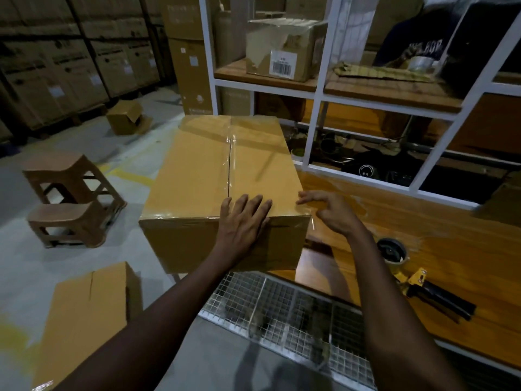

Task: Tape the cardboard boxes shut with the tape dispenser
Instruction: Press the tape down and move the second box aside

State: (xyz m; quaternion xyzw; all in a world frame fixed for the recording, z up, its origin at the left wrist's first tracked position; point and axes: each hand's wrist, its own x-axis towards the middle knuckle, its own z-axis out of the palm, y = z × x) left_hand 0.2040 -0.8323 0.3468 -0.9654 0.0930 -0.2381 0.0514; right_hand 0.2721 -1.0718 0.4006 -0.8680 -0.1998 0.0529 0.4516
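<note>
- Cardboard box [197, 170] sat on table [423, 221], seam running away from us.
- Left hand [242, 221] lay flat on its near edge; right hand [329, 213], fingers loose, touched the corner.
- Dispenser [417, 283] lay rightward, nearer that hand.

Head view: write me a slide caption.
Left hand pressed flat on the taped cardboard box, right hand touching its near corner, tape dispenser lying on the wooden table.

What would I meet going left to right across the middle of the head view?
Stools → box → right hand → tape dispenser. The left hand rests on the box, so it is left out.
</note>
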